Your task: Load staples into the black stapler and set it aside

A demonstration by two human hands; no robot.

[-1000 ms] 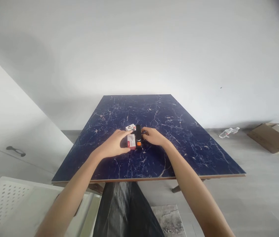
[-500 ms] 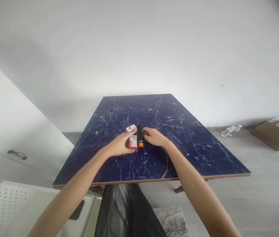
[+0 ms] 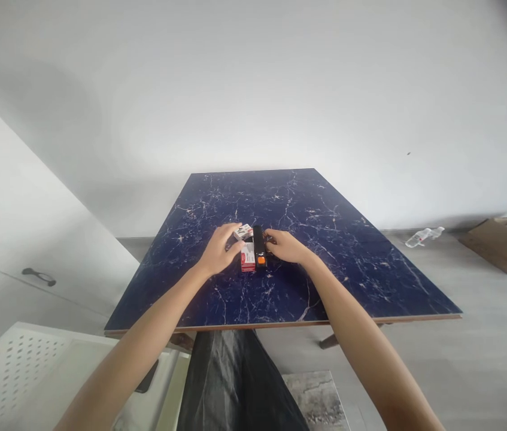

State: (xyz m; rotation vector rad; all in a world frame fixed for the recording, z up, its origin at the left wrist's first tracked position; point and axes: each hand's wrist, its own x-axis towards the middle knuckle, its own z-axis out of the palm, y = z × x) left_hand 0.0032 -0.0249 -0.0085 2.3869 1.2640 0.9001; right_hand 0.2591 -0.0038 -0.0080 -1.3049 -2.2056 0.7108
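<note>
Head view | black device (image 3: 258, 241): slim, orange-patched | nearer box (image 3: 248, 257): red-and-white

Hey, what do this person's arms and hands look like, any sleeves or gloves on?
The left hand and right hand are ungloved; the left arm and right arm show no sleeves. No watch or bracelet is visible; rings I can't tell.

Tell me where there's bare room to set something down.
Bare tabletop: far side, between white box and wall; right side, beyond the right hand; near strip, between red-and-white box and front edge. Crowded: the middle, where both boxes and the black object sit between the left hand and the right.
</note>
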